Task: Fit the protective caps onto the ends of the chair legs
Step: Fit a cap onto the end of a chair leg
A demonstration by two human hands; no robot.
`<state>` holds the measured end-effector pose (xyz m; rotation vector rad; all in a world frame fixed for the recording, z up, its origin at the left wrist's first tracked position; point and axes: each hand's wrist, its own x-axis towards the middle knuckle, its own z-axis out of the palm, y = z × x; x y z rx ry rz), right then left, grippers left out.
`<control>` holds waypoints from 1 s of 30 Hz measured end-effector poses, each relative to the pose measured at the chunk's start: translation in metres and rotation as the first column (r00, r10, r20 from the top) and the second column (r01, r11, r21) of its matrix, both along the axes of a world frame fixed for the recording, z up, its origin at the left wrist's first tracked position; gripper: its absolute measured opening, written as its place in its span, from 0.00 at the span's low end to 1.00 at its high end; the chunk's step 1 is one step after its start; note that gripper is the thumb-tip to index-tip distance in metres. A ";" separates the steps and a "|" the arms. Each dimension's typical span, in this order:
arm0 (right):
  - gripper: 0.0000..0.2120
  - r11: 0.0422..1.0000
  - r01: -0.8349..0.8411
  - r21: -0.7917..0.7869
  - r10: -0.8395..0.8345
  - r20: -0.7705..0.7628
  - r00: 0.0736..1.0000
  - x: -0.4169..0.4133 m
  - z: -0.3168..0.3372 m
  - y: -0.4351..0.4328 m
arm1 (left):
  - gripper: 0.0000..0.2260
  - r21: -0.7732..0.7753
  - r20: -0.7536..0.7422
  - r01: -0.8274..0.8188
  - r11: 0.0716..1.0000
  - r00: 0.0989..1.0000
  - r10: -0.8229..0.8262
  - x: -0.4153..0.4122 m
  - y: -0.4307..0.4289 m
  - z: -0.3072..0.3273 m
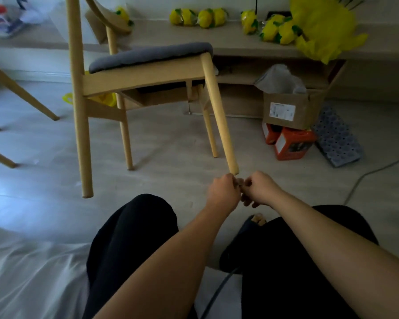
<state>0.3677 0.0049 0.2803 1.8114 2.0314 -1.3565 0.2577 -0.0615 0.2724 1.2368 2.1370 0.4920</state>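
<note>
A light wooden chair with a grey seat cushion stands tilted on the floor, its near front leg lifted and slanting toward me. My left hand and my right hand meet just below the end of that leg, fingers curled. Between their fingertips they pinch a small pale thing, most likely a cap; it is too small and hidden to make out. The leg's tip sits right above it, touching or nearly touching.
My black-trousered knees fill the foreground. A cardboard box on orange boxes and a perforated grey panel lie to the right. A low bench carries yellow plush fruit. Another chair's legs stand left. A cable crosses the floor.
</note>
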 end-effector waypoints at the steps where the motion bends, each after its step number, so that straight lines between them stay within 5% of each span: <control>1: 0.16 1.000 0.013 0.000 -0.013 0.002 1.000 -0.003 -0.005 -0.001 | 0.09 -0.016 0.015 -0.015 1.000 1.000 0.015 0.000 0.000 -0.006; 5: 0.20 0.998 0.020 0.053 -0.024 0.076 0.997 -0.011 -0.020 0.001 | 0.13 -0.124 0.310 -0.141 0.982 0.935 0.173 -0.005 0.010 -0.024; 9: 0.15 0.993 0.098 0.065 -0.096 -0.038 0.995 -0.012 -0.027 0.011 | 0.11 -0.405 0.644 -0.317 0.858 0.566 0.514 -0.018 0.024 -0.020; 11: 0.12 0.988 0.140 0.070 -0.135 -0.070 0.988 -0.012 -0.032 0.014 | 0.11 -0.535 0.637 -0.363 0.763 0.419 0.646 -0.026 0.029 -0.023; 15: 0.13 0.977 0.188 0.101 -0.184 -0.046 0.982 -0.014 -0.042 0.021 | 0.20 -0.612 0.676 -0.265 0.745 0.312 0.667 -0.028 0.042 -0.029; 22: 0.15 0.983 0.166 0.078 -0.168 0.018 0.986 -0.017 -0.050 0.022 | 0.12 -0.616 0.718 -0.164 0.771 0.286 0.635 -0.025 0.053 -0.037; 26: 0.14 0.954 0.271 -0.130 -0.273 0.007 0.962 -0.019 -0.056 0.027 | 0.12 -0.678 0.689 -0.167 0.715 0.195 0.698 -0.024 0.054 -0.043; 30: 0.08 0.744 0.513 -0.428 -0.581 -0.034 0.813 -0.016 -0.056 0.040 | 0.11 -0.735 0.653 -0.208 0.646 0.038 0.756 -0.022 0.055 -0.045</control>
